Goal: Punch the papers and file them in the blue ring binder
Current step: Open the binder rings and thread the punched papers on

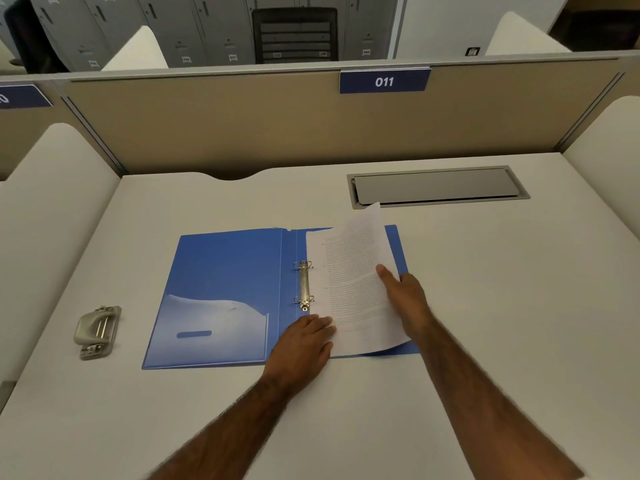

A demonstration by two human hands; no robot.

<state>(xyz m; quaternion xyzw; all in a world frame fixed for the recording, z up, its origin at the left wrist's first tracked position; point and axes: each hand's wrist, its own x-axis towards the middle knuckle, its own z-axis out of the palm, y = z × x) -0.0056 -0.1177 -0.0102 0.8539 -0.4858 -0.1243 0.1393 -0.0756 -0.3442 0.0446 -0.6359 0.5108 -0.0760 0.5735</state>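
Observation:
The blue ring binder (225, 271) lies open on the desk, its metal ring mechanism (304, 285) along the spine with both rings looking closed. A stack of printed papers (349, 271) rests on the binder's right half, just right of the rings, its right side curled upward. My right hand (403, 296) grips the papers' right edge, thumb on top. My left hand (304, 341) lies flat with its fingertips on the papers' lower left corner. A grey metal hole punch (98, 331) stands on the desk to the left of the binder.
A grey cable hatch (436, 186) is set into the desk behind the binder. A beige partition (242, 126) with a "011" label closes the back. White side panels (52, 209) flank the desk on both sides.

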